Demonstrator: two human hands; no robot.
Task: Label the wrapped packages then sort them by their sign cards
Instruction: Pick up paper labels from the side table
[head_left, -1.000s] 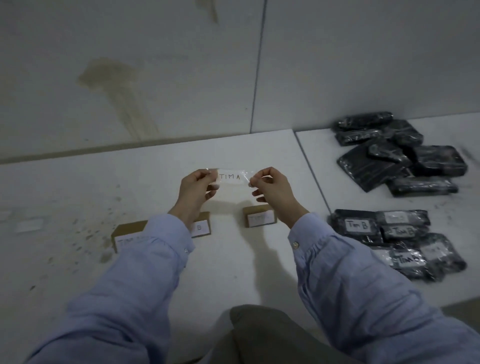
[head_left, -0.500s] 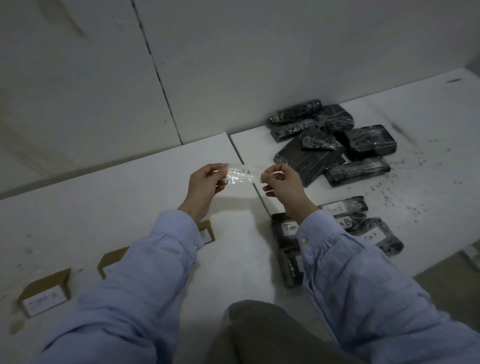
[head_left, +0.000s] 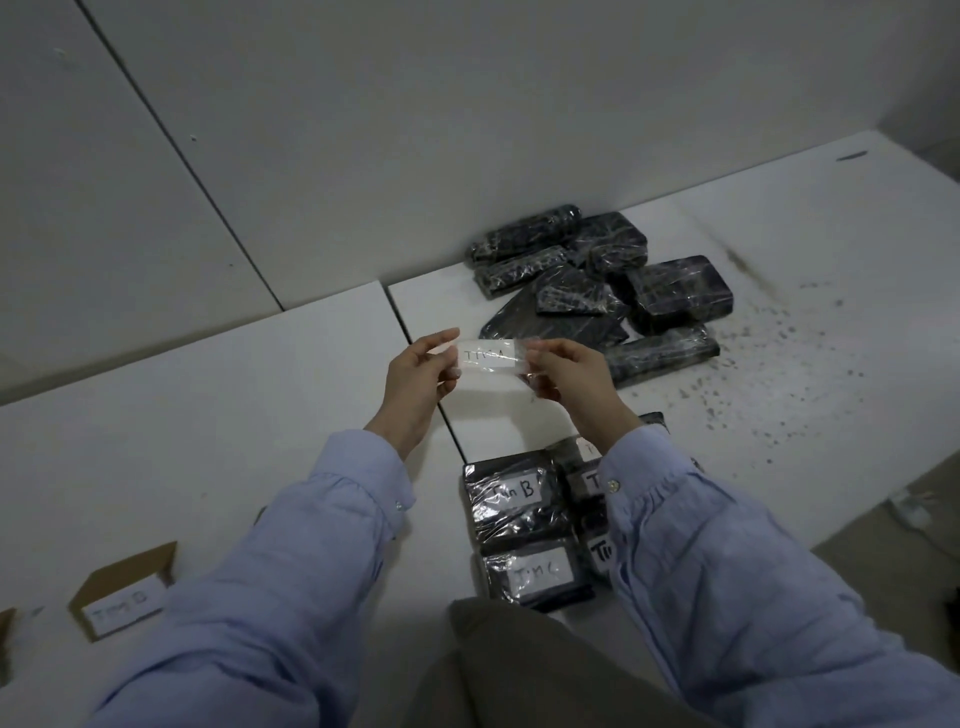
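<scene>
Fingers (head_left: 441, 358) of both hands pinch the taped label (head_left: 487, 358), stretched flat.
Keep it taut; press it squarely onto an unlabelled package (head_left: 660, 351) at two o'clock.

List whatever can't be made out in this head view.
- Label held between left hand and right hand: last letter blurred.
- Labelled packages: several labels covered by the right sleeve.
- Cardboard sign card: writing faint; its neighbour is cut off by the left edge.
</scene>
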